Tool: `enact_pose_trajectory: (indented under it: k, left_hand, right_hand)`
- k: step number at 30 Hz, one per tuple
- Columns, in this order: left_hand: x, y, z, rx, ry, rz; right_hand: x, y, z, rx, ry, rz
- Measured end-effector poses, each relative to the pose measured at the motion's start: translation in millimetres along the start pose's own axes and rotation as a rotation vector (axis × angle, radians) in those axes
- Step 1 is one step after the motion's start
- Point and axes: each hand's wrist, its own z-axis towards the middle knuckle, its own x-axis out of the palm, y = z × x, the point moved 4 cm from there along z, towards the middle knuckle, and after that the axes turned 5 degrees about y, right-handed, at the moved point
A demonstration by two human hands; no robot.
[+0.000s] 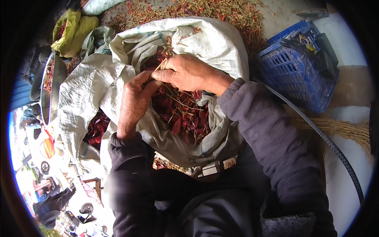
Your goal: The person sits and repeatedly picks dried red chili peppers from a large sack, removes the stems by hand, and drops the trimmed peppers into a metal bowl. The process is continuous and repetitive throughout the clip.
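My two hands meet over the mouth of a white woven sack (216,38) with rolled-down edges. Inside lie dark red dried chili peppers (183,127), with loose dry stems strewn on top. A thin straw-coloured stem (160,64) runs between my fingertips. My right hand (189,72) pinches its upper part between thumb and fingers. The thumb and forefinger of my left hand (134,102) close at its lower end. Whether a pepper hangs from the stem is hidden by the fingers. At left, another white woven sack (81,80) holds more red peppers (97,127) in its opening.
Stem and pepper debris (192,9) covers the floor beyond the sacks. A blue plastic crate (291,69) stands at right, near a straw broom (334,126) and a curving black cable (321,134). Left are a yellow sack (72,34), a metal basin (54,86) and a person's dark-clothed leg (36,81).
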Motion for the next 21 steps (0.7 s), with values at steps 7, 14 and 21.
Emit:
enact_pose_trajectory:
  k: [7,14,21]
  left_hand:
    - [-2.8,-2.4,1.9,0.017,-0.025,-0.339]
    - [5.3,-13.5,5.7,0.163,-0.108,-0.832]
    - [24.6,7.7,0.6,-0.03,-0.202,-0.767]
  right_hand:
    - [-9.3,26.2,-1.1,-0.533,-0.326,-0.479]
    - [0.3,14.3,1.9,-0.206,-0.27,0.671]
    - [-29.3,37.3,-6.8,-0.41,-0.734,-0.031]
